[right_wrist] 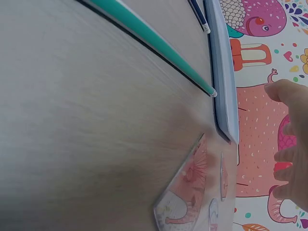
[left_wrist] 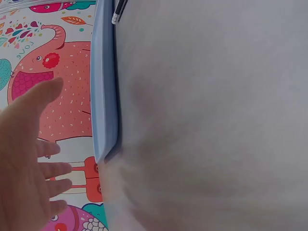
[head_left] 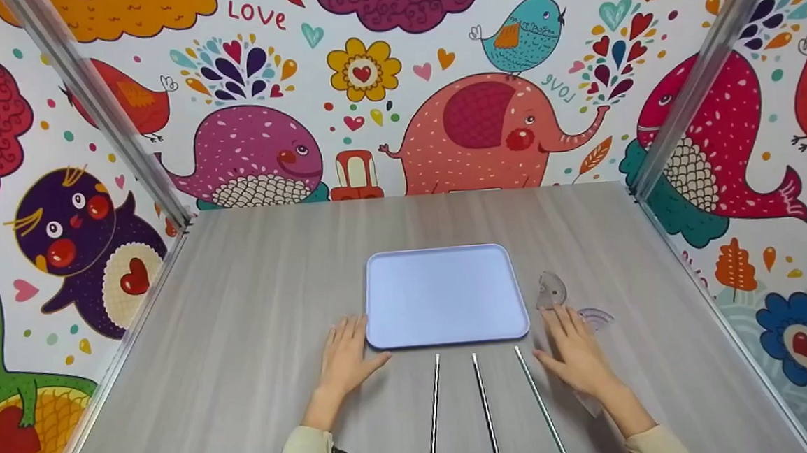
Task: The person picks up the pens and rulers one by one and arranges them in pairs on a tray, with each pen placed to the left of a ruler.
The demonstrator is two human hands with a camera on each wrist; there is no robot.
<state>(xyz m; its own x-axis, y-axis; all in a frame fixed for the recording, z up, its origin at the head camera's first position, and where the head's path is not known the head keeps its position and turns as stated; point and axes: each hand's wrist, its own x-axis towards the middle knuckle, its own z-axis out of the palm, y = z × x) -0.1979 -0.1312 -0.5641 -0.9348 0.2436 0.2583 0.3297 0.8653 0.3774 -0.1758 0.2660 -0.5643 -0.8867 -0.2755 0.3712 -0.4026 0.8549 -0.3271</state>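
Note:
A pale blue rectangular tray (head_left: 445,295) lies on the table. My left hand (head_left: 345,362) is by its lower left corner, fingers straight and thumb spread, holding nothing. My right hand (head_left: 578,352) is off the tray's lower right corner, also with straight fingers and nothing in its grasp. Right at its fingertips is a clear protractor (head_left: 552,289), and a second protractor (head_left: 597,318) lies beside the fingers. A clear set square (right_wrist: 185,192) shows in the right wrist view, mostly hidden under the hand in the head view. Between the hands are two dark pencils (head_left: 485,410) and a green pencil (head_left: 542,403).
The grey wood-grain table (head_left: 253,285) has metal frame posts (head_left: 700,89) at its far corners. A wall (head_left: 428,64) printed with cartoon animals stands behind it and along both sides. The pencils run from below the tray toward the near edge of the view.

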